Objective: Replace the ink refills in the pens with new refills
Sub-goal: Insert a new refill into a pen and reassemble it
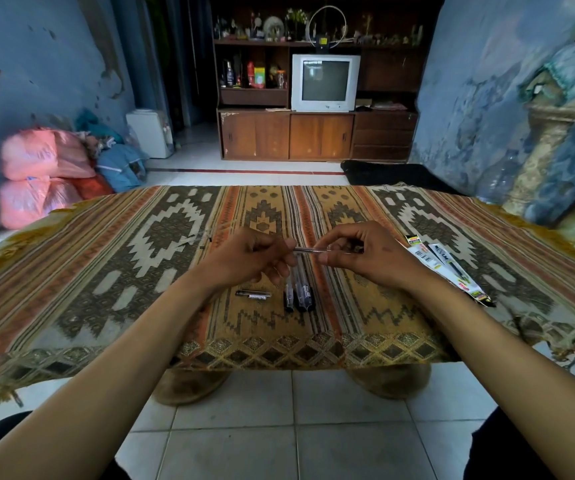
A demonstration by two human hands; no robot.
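Both hands were raised just above the middle of the cloth-covered counter (pixel 365 306), sharing one slim clear pen (pixel 308 250) held level between them. The left hand (pixel 244 259) had its fingers curled, pinching the pen's left end, while the right hand (pixel 362 254) pinched the other end between thumb and fingertips. That pose suggested the step in hand was working a barrel apart or seating a refill; which of the two could not be told, since the fingers hid both ends. Directly below the hands three capped pens (pixel 299 294) lay side by side, touching, and a short dark pen piece (pixel 253 294) lay just left of them. Faint thin clear pieces (pixel 206 233), possibly spent refills, lay farther back on the left. The refill packets (pixel 448 268) lay well apart to the right, near the counter's right edge. The next move probably called for a straight pull or push along the pen's axis, with a steady pinch so that small parts would not drop. There was open cloth on both sides of the hands, though the near edge lay close behind the pens and anything rolling could fall to the tiled floor (pixel 279 427).
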